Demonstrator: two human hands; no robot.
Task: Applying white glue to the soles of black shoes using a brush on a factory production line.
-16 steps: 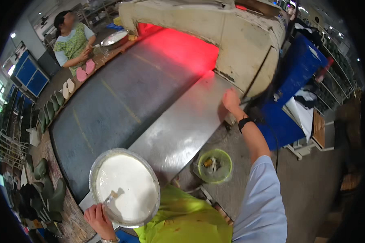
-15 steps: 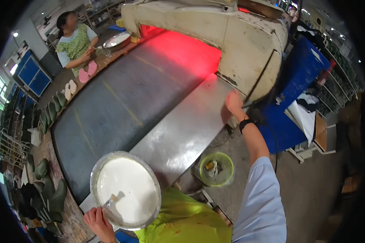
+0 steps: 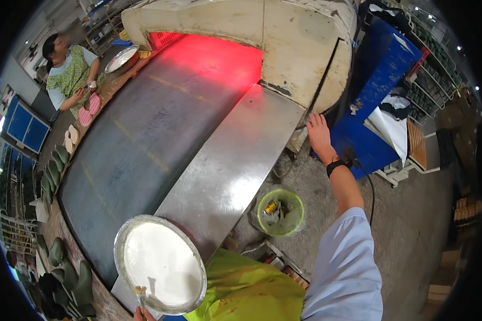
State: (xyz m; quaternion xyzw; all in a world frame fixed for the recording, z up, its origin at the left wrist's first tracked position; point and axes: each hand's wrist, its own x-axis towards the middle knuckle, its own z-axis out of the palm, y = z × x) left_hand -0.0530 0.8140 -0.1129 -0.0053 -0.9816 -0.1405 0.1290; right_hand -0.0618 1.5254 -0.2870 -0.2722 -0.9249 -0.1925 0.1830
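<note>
A round metal basin (image 3: 121, 251) of white liquid rests near me, on the near end of the metal side plate (image 3: 219, 176). My left hand (image 3: 143, 314), mostly cut off by the lower edge, grips a small brush (image 3: 140, 291) whose bristles are over the basin's near rim. My right arm reaches forward to the far end of the plate. There my right hand (image 3: 319, 132), back up and fingers stretched out, is beside the plate's corner and a dark rod (image 3: 326, 75). It holds nothing that I can see; whether its fingertips touch the machine is unclear.
A dark conveyor belt (image 3: 128, 144) runs into a cream machine (image 3: 209, 27) glowing red inside. Shoe lasts (image 3: 53, 168), pale insoles (image 3: 71, 138) and pink pieces (image 3: 89, 109) line the left ledge, where another person (image 3: 72, 72) stands. A yellow-green bin (image 3: 278, 211) stands below; a blue cabinet (image 3: 375, 80) is right.
My right hand has moved off the plate's far corner to its right, its fingers straightening. My left hand has drawn back toward me with the brush. The view has shifted.
</note>
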